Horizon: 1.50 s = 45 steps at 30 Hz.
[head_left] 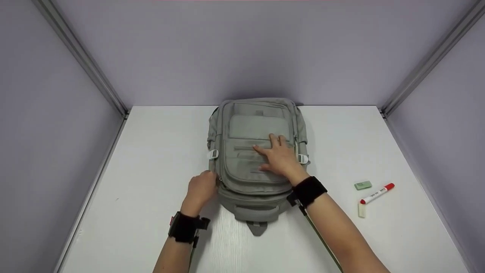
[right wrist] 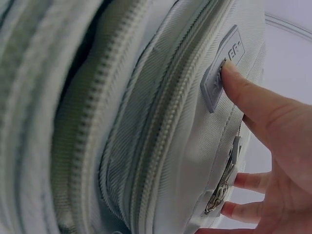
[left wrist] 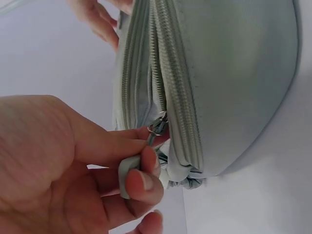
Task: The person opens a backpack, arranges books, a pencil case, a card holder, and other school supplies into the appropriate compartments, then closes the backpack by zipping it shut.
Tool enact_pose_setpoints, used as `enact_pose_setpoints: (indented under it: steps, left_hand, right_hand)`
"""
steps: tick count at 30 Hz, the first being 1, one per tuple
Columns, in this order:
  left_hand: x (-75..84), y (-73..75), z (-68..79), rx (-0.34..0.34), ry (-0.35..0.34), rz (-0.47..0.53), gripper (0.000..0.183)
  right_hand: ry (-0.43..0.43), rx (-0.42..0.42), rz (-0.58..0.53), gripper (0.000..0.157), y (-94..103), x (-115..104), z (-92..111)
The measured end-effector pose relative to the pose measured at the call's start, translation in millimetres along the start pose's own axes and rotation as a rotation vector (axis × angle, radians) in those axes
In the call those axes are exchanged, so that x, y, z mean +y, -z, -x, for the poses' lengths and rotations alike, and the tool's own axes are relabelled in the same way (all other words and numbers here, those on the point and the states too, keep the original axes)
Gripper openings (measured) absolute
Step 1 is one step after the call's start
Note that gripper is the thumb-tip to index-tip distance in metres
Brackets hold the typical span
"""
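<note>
A grey-green backpack (head_left: 259,127) lies flat on the white table, its top handle (head_left: 257,213) toward the person. At the bag's near left side, my left hand (head_left: 203,185) pinches a zipper pull (left wrist: 127,171) between thumb and fingers. The slider (left wrist: 158,126) sits on a zipper track whose teeth (left wrist: 170,53) stand parted above it. My right hand (head_left: 278,157) rests spread on the front panel, with its thumb (right wrist: 236,80) on a lettered patch (right wrist: 224,66). A small front-pocket zipper (right wrist: 222,190) shows close to its fingers.
Right of the bag lie a green eraser (head_left: 363,185), a white marker with a red cap (head_left: 377,193) and a pale eraser (head_left: 361,210). Grey panels (head_left: 261,49) enclose the table at the back and sides. White buckles (head_left: 303,159) sit on the bag's sides.
</note>
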<state>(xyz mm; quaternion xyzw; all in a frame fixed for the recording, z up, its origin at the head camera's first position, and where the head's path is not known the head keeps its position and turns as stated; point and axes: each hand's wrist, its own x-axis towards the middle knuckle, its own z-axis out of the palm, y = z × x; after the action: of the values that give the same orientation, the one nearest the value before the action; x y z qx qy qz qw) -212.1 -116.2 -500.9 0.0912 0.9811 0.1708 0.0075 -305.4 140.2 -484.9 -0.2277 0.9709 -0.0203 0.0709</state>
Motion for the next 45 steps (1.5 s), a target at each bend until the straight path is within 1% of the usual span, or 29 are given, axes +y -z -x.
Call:
enact_pose_setpoints:
  steps: [4,7,11,15,17,21,23,26,29,32,35,37,39,42,44,45]
  left_hand:
    - [1.6,1.3,1.6,-0.054,0.004,0.029,0.012]
    - [3.9,4.4,3.1,-0.111,0.000,0.062,0.020]
    - [7.2,10.0,5.9,-0.224,-0.009,0.137,0.037]
    - [11.1,12.1,8.7,-0.328,-0.021,0.212,0.042]
    - [13.4,11.0,9.5,-0.367,-0.048,0.244,0.043]
    - [18.6,5.6,9.5,-0.403,-0.145,0.291,0.042]
    - [22.1,3.5,9.3,-0.406,-0.180,0.302,0.041]
    - [28.5,0.3,10.1,-0.408,-0.189,0.325,0.040]
    - [36.4,-1.5,11.9,-0.401,-0.183,0.321,0.035]
    - [44.1,-6.5,12.5,-0.367,-0.197,0.302,0.031]
    - [50.4,-14.2,12.5,-0.302,-0.208,0.290,0.032]
    - [52.9,-19.0,13.5,-0.249,-0.212,0.285,0.032]
    - [53.7,-22.9,15.1,-0.204,-0.210,0.278,0.031]
    - [52.7,-25.6,17.3,-0.155,-0.211,0.271,0.029]
    - [51.7,-25.4,17.8,-0.126,-0.215,0.282,0.029]
    - [51.2,-25.0,17.9,-0.105,-0.216,0.296,0.028]
  right_hand:
    - [-0.004,-0.012,-0.015,0.074,-0.5,0,1]
    - [-0.008,-0.012,-0.021,0.074,-0.5,-1,2]
    - [-0.012,-0.001,-0.024,0.073,0.1,-4,2]
    - [-0.012,0.008,-0.030,0.072,-0.8,-6,1]
    - [-0.012,0.010,-0.029,0.072,-1.4,-7,1]
    - [-0.018,0.011,-0.021,0.072,-2.8,-7,0]
    - [-0.018,0.013,-0.007,0.072,-3.9,-6,1]
    - [-0.012,0.036,0.017,0.072,-8.5,-7,5]
    - [-0.006,0.081,0.043,0.070,-16.2,-9,11]
    - [-0.005,0.148,0.045,0.065,-23.6,-11,19]
    - [0.023,0.222,0.005,0.060,-27.7,-14,28]
    - [0.077,0.288,-0.036,0.056,-30.5,-18,37]
    - [0.155,0.354,-0.097,0.051,-33.5,-24,46]
    - [0.278,0.446,-0.190,0.040,-39.3,-36,61]
    - [0.347,0.475,-0.240,0.032,-43.3,-44,69]
    - [0.373,0.474,-0.263,0.029,-45.5,-49,73]
